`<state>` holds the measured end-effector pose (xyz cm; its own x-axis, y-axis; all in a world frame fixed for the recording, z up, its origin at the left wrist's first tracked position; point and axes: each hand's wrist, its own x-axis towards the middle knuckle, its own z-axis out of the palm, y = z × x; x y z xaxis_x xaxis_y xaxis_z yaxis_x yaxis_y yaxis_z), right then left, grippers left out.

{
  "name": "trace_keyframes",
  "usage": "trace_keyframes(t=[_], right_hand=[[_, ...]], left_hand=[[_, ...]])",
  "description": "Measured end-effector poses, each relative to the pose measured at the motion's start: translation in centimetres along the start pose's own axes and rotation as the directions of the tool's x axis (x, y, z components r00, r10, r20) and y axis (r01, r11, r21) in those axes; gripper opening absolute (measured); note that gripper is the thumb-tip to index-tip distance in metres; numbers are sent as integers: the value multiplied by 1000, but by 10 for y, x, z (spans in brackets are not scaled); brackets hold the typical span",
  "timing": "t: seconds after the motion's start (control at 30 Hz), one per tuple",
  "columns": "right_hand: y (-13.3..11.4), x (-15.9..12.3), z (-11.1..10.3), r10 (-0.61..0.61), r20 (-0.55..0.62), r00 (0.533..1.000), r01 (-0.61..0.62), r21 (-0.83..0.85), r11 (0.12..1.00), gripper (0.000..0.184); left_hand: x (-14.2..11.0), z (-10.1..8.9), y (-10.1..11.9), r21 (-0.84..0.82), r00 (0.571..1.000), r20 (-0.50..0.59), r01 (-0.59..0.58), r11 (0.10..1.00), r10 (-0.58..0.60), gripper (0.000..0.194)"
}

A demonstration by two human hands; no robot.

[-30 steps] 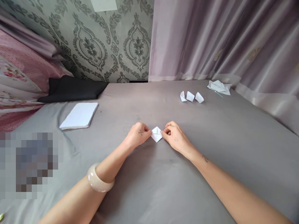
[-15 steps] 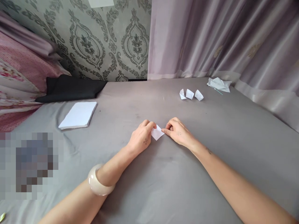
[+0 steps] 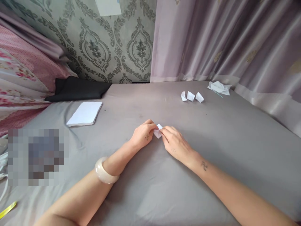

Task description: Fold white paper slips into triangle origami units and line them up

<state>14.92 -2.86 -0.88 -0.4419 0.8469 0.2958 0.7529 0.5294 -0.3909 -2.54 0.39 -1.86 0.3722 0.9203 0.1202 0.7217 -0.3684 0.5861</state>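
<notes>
A small folded piece of white paper (image 3: 157, 133) is held between both hands over the grey sheet, with crease lines on its face. My left hand (image 3: 144, 134) pinches its left side, a pale bangle (image 3: 104, 171) on that forearm. On the right side my right hand (image 3: 175, 139) has closed fingers at the paper's edge, covering part of it. Beyond the hands stand three small folded paper shapes (image 3: 191, 96) in a row.
A stack of white paper (image 3: 85, 113) lies at the left, with black cloth (image 3: 80, 89) behind it. At the back right are loose folded papers (image 3: 218, 87) and a thin greenish stick (image 3: 218, 94) beside a curtain (image 3: 183, 40). A yellow strip (image 3: 8, 209) lies at near left.
My right hand has moved in closer to the left hand and turned its back upward, now covering more of the paper's right side. The camera view has shifted slightly.
</notes>
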Motion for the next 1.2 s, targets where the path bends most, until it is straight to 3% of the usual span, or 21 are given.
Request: trace_keyframes(t=[0.13, 0.3, 0.4, 0.63, 0.9, 1.07, 1.2], right_hand=[[-11, -3, 2, 35, 84, 996, -15, -220, 975, 31], [-11, 0, 4, 33, 70, 997, -12, -272, 962, 27], [-11, 1, 4, 36, 75, 997, -14, -276, 961, 27], [-13, 1, 4, 47, 100, 994, -13, -317, 948, 33], [-15, 1, 3, 56, 125, 990, -14, -319, 948, 35], [-16, 2, 3, 50, 116, 992, -10, -325, 946, 33], [-18, 1, 2, 45, 105, 993, -9, -319, 948, 36]], left_hand=[[3, -8, -2, -150, 999, 0, 33, 988, -33, 32], [3, -22, -6, -287, 976, 125, 207, 935, -178, 26], [2, -24, -7, -305, 967, 148, 244, 921, -207, 21], [3, -22, -1, -199, 955, 109, 292, 935, -275, 22], [3, -9, -4, 4, 962, 4, 272, 962, -273, 23], [2, -8, 2, 70, 946, -34, 323, 944, -321, 21], [5, -11, 7, 35, 910, 9, 415, 909, -415, 20]])
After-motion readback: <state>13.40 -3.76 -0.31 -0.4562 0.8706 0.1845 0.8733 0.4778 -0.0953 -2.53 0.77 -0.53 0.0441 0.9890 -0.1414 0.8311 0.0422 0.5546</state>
